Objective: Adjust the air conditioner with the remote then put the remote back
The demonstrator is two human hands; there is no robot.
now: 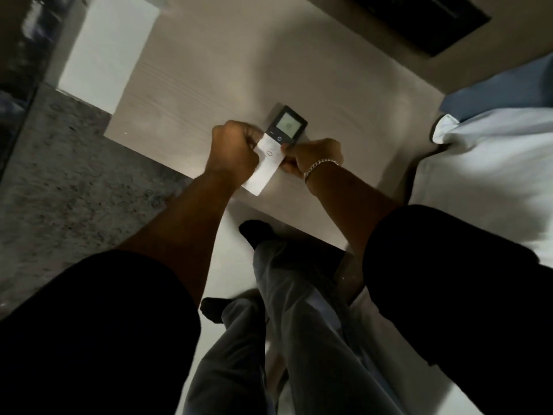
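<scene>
The air conditioner remote [273,146] is a slim white bar with a black top that carries a small lit screen. It lies over the pale wooden table [191,94], near its front edge. My left hand [235,151] is curled around its left side. From the right, my right hand [311,157], with a silver bracelet on the wrist, pinches its edge. Both hands hold it at once. Whether the remote rests on the tabletop or hovers just above it I cannot tell. The air conditioner itself is out of view.
A bed with white and blue bedding [493,139] stands at the right. Grey carpet [59,163] lies at the left, a dark frame [434,22] at the top. My legs in grey trousers [299,310] stand on white floor below the table's edge.
</scene>
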